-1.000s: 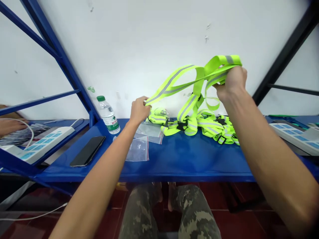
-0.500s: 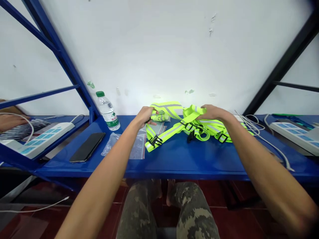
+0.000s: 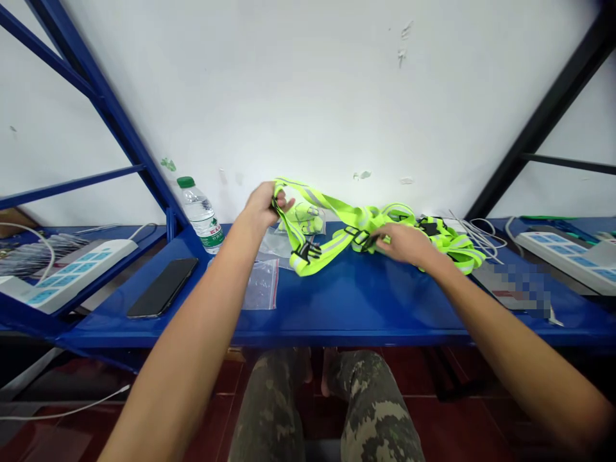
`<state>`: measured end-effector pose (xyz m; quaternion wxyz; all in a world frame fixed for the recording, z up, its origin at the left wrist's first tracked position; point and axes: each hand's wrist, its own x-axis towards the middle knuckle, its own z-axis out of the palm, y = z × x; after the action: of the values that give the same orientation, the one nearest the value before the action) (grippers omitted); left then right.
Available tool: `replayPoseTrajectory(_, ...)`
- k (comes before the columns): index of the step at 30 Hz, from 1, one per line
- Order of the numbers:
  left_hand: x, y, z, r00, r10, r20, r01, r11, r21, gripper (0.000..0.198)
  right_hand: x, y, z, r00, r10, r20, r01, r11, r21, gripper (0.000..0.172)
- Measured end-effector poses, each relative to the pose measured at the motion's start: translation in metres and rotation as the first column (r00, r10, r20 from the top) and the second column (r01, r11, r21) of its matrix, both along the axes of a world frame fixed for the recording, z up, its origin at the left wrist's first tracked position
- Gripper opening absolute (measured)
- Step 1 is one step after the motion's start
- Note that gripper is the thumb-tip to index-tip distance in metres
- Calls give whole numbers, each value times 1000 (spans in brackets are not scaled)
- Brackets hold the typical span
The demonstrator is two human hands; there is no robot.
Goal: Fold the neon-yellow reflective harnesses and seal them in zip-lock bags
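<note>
A neon-yellow reflective strap harness [image 3: 330, 204] with grey stripes and black buckles stretches between my two hands. My left hand [image 3: 267, 204] is closed around its left end, lifted above the table near the wall. From there a loop hangs down to a black side-release buckle [image 3: 308, 251]. My right hand [image 3: 402, 242] pinches a black buckle or strap end near the middle of the harness; the fingers partly hide it. More yellow straps [image 3: 457, 247] lie heaped right of that hand. Behind the loop sits a clear bag of folded yellow straps [image 3: 303, 219].
An empty zip bag [image 3: 262, 285] lies on the blue table [image 3: 346, 314]. To the left are a water bottle [image 3: 202, 215] and a black phone [image 3: 163, 287]. Power strips [image 3: 81, 273] and white cables [image 3: 486, 234] flank the sides. Blue frame posts [image 3: 120, 122] rise at left.
My left hand has risen and moved slightly left, lifting the strap loop. My right hand has come down from the upper strap to the black buckle area, and the heap at right has shifted.
</note>
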<state>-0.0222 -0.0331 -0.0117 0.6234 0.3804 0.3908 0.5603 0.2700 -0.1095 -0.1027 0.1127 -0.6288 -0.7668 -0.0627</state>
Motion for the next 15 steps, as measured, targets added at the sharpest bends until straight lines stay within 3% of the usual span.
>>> replayPoseTrajectory(2,-7,9,11,979,180,98,-181,983,-3,16,14,21,28,980,-32,-199,59,990,130,30)
replayPoseTrajectory(4,-13,16,20,921,348,175,-350,937,-23,16,27,38,60,871,45,-490,110,953,283,29)
replayPoseTrajectory(6,-19,20,23,855,474,209,-478,877,-34,16,34,50,82,603,207,-770,347,801,487,25)
replayPoseTrajectory(7,-21,21,22,833,512,208,-517,855,-35,17,35,54,88,478,304,-824,449,721,527,20)
replayPoseTrajectory(8,-22,21,19,823,532,200,-536,843,-34,18,34,57,88,387,376,-842,535,652,537,16)
replayPoseTrajectory(9,-23,21,15,826,533,185,-537,843,-33,18,31,59,85,331,404,-853,578,628,521,12)
replayPoseTrajectory(12,-20,19,-2,912,403,81,-402,915,-30,13,16,59,61,270,333,-903,529,733,428,13)
replayPoseTrajectory(15,-12,14,-20,991,118,-62,-121,991,-51,12,2,57,41,250,307,-918,474,788,393,14)
